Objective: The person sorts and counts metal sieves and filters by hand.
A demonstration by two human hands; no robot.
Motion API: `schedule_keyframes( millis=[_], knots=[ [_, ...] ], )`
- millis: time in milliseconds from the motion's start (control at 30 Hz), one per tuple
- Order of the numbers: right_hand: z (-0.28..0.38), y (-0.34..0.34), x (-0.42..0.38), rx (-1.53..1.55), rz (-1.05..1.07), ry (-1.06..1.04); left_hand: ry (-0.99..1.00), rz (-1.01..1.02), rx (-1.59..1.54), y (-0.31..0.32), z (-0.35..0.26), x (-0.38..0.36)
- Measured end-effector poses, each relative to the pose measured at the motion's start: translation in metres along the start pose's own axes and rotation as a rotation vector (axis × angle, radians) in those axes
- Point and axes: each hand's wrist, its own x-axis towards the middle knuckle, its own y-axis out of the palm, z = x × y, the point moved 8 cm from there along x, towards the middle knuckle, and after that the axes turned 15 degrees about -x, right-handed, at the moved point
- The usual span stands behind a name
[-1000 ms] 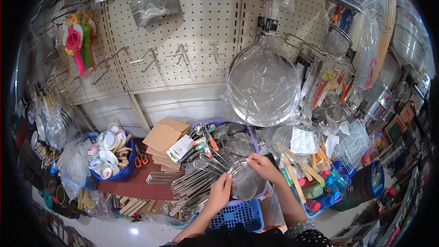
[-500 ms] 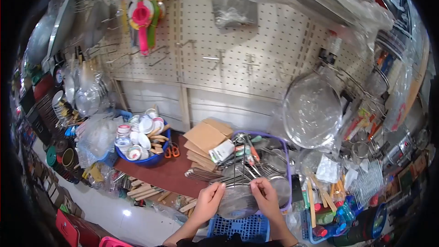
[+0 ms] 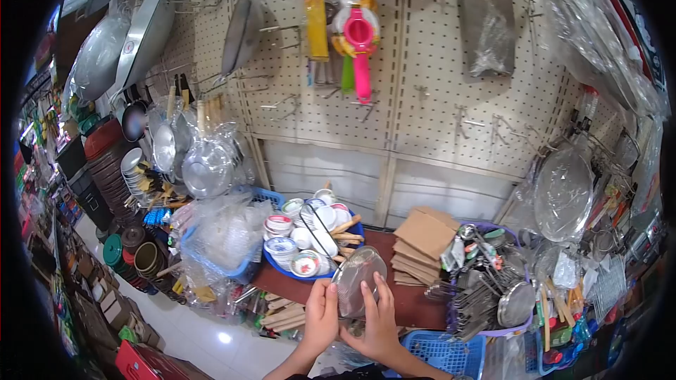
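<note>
A round wire-mesh strainer [image 3: 360,276] stands tilted in front of me, its long looped wire handle pointing up and left. My left hand [image 3: 322,318] pinches the rim on the left, fingers closed. Against the lower right of the mesh, my right hand [image 3: 380,318] grips it with fingers bent over its face. Behind the handle is a blue basin [image 3: 283,267] of small white bowls and wooden-handled items. Over to the right, a purple basket [image 3: 527,253] holds more strainers and metal utensils.
Cardboard pieces [image 3: 421,246] lie stacked on the red-brown shelf [image 3: 387,242]. A blue crate [image 3: 443,350] sits low at right. Plastic-wrapped goods [image 3: 229,233] fill another basket at left. A pegboard [image 3: 422,49] with hanging pans and juicers rises behind.
My view has swung left. The strainer has moved left, away from the purple basket, and turned so its handle leans left. My right hand has shifted from the rim onto the mesh.
</note>
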Motion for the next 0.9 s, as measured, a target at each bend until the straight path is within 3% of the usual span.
schedule_keyframes(
  millis=[167,333,433,467,567,633,700,733,900],
  knots=[
    [0.018,0.072,0.02,0.153,-0.152,0.085,-0.11,0.066,-0.004,-0.028,-0.003,0.018],
    [0.017,0.091,0.041,0.236,-0.244,0.137,-0.075,0.241,0.177,-0.039,-0.02,0.049],
    [0.002,0.096,0.058,0.349,-0.194,0.179,0.473,0.15,0.54,-0.063,-0.028,0.071],
    [-0.005,0.101,0.061,0.4,-0.145,0.208,0.488,-0.019,0.602,-0.081,-0.019,0.076],
    [-0.029,0.13,0.061,0.76,-0.126,0.336,0.279,-0.147,0.427,-0.124,0.009,0.101],
    [-0.037,0.15,0.069,1.087,-0.095,0.424,0.122,-0.007,0.378,-0.131,0.012,0.117],
    [-0.047,0.166,0.078,0.982,-0.053,0.395,-0.036,0.059,0.325,-0.145,0.034,0.128],
    [-0.05,0.17,0.085,0.925,-0.034,0.387,0.085,0.042,0.413,-0.147,0.025,0.131],
    [-0.045,0.159,0.129,0.421,0.007,0.308,0.228,-0.054,0.653,-0.167,0.013,0.153]
  ],
)
